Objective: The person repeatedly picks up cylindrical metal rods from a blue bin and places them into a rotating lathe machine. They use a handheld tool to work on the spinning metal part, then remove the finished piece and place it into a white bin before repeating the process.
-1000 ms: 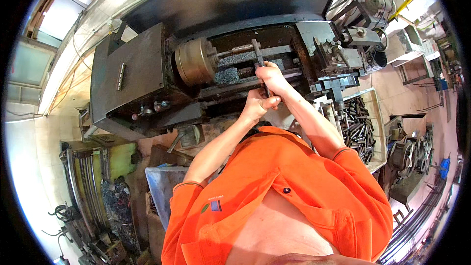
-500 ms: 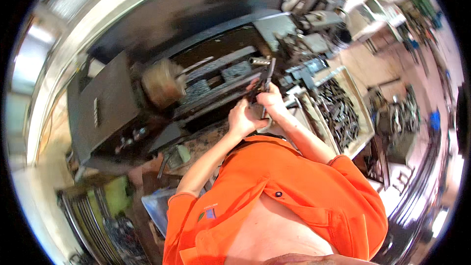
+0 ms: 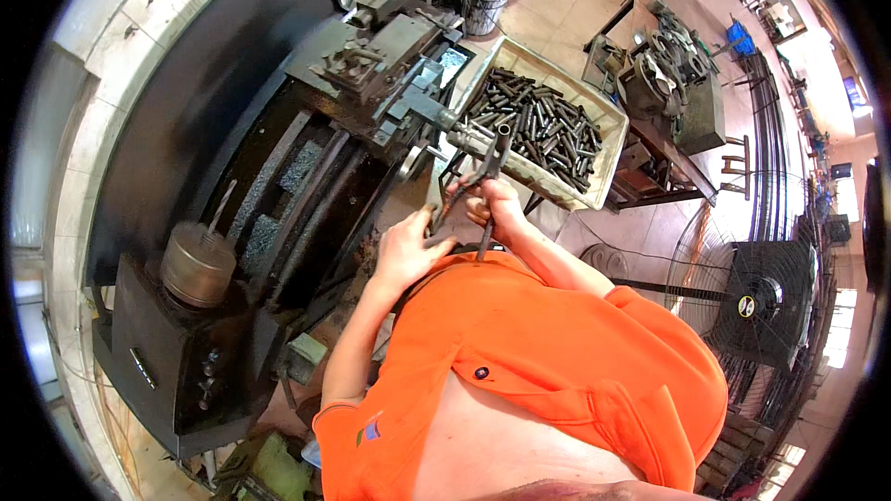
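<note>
Long-handled dark pliers (image 3: 487,173) are in my hands in front of my waist, with their handles spread apart. A short metal tube (image 3: 502,137) stands up at the jaw end. My right hand (image 3: 498,204) is closed around the pliers just below the jaws. At the end of the left handle, my left hand (image 3: 408,248) curls its fingers and thumb around it; its grip is partly hidden. The other handle points down towards my orange shirt. Just beyond the tube is a cream tray (image 3: 608,162) heaped with dark metal tubes (image 3: 548,125).
A lathe runs along the left, with its chuck (image 3: 198,264), dark headstock (image 3: 158,343), carriage (image 3: 357,70) and metal chips (image 3: 302,167) in the bed. A bucket (image 3: 484,5) stands at the back. On the right are a bench with metal parts (image 3: 668,65) and a large fan (image 3: 756,301).
My view has turned to the right, so the tray of tubes is now straight ahead and the chuck lower left. My hands have moved apart and the pliers' handles are spread wider.
</note>
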The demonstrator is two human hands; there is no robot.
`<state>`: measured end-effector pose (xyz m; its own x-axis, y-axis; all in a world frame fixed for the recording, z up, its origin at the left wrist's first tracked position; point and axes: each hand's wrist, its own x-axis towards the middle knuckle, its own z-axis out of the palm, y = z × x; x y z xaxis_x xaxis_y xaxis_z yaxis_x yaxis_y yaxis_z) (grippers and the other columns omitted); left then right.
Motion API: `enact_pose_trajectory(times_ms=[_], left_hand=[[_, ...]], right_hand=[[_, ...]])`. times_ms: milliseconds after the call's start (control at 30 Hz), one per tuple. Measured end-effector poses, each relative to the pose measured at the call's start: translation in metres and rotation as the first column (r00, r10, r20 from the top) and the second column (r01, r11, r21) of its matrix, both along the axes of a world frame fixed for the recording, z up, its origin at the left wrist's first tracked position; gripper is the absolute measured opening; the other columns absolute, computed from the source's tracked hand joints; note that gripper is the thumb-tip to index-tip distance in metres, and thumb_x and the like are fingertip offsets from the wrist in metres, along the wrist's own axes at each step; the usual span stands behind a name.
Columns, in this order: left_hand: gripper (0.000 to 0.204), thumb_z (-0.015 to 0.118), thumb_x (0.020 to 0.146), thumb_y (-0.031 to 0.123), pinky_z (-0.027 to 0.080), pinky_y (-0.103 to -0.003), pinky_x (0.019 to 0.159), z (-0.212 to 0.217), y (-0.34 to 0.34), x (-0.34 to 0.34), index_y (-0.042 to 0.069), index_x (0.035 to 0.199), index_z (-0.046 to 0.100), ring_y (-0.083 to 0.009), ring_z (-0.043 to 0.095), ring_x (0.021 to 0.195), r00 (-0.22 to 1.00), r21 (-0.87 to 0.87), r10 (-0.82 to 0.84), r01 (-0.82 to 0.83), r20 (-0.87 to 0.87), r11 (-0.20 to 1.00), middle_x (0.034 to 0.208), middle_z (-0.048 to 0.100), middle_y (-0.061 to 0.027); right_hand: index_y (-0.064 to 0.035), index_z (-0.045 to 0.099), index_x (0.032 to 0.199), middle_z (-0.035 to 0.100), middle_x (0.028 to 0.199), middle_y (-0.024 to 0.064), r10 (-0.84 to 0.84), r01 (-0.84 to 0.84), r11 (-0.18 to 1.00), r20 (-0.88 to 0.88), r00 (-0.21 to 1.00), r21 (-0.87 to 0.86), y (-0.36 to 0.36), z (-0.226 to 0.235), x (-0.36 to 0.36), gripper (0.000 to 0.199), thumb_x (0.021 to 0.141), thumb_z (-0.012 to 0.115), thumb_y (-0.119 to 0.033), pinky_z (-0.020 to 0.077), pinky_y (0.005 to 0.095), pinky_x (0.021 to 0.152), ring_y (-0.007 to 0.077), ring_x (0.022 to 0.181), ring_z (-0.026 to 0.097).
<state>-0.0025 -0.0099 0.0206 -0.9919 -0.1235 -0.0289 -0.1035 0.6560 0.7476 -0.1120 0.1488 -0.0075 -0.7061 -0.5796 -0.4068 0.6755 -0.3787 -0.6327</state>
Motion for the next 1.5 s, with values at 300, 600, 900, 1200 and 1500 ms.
enact_pose_trajectory(times_ms=[300, 600, 900, 1200, 1500], left_hand=[[0.047, 0.065, 0.070, 0.028, 0.048, -0.038, 0.071, -0.024, 0.005, 0.059, -0.003, 0.105, 0.058, -0.0306, 0.062, 0.083, 0.794, -0.138, 0.478, -0.462, 0.375, 0.876, 0.087, 0.063, -0.0209], [0.051, 0.065, 0.069, 0.033, 0.047, -0.039, 0.072, -0.047, 0.074, 0.141, -0.003, 0.104, 0.057, -0.0330, 0.059, 0.086, 0.569, -0.060, 0.672, -0.740, 0.474, 0.670, 0.092, 0.061, -0.0224], [0.049, 0.065, 0.070, 0.031, 0.047, -0.039, 0.067, -0.057, 0.136, 0.223, -0.004, 0.104, 0.058, -0.0316, 0.061, 0.077, 0.360, -0.037, 0.866, -0.918, 0.347, 0.396, 0.081, 0.062, -0.0224], [0.039, 0.063, 0.068, 0.028, 0.049, -0.039, 0.070, -0.066, 0.217, 0.474, -0.004, 0.091, 0.062, -0.0315, 0.062, 0.073, -0.337, -0.254, 0.883, -0.931, 0.326, -0.261, 0.078, 0.063, -0.0211], [0.040, 0.062, 0.071, 0.042, 0.050, -0.041, 0.070, -0.126, 0.235, 0.541, 0.004, 0.083, 0.064, -0.0304, 0.063, 0.082, -0.543, -0.667, 0.701, -0.734, 0.463, -0.128, 0.087, 0.065, -0.0168]], right_hand=[[0.0098, 0.048, 0.094, 0.043, 0.056, 0.0001, 0.021, -0.132, 0.950, 0.366, 0.930, 0.282, 0.086, -0.056, -0.073, 0.032, 0.086, 0.029, -0.014, 0.0266, 0.0184, 0.035, 0.0030, 0.038, 0.024], [0.0119, 0.037, 0.119, 0.045, 0.123, 0.0294, 0.247, -0.321, 0.946, 0.526, 0.814, 0.052, 0.117, -0.120, -0.145, 0.058, 0.086, 0.043, -0.035, 0.0318, 0.0173, 0.039, 0.0051, 0.041, 0.033], [0.0120, 0.044, 0.114, 0.050, 0.118, 0.0226, 0.558, -0.748, 0.664, 0.653, 0.512, 0.020, 0.044, -0.082, -0.022, 0.056, 0.091, 0.027, -0.036, 0.0325, 0.0188, 0.042, 0.0061, 0.044, 0.034], [0.0075, 0.045, 0.110, 0.050, 0.116, 0.0214, 0.753, -0.921, 0.390, 0.574, 0.320, 0.002, -0.006, -0.082, 0.053, 0.050, 0.088, 0.032, -0.035, 0.0325, 0.0163, 0.042, 0.0036, 0.044, 0.035], [0.0040, 0.048, 0.108, 0.057, 0.097, 0.0124, 0.857, -0.978, 0.199, 0.496, 0.140, -0.067, -0.015, -0.070, 0.128, 0.046, 0.088, 0.032, -0.035, 0.0266, 0.0181, 0.041, 0.0048, 0.044, 0.029]])
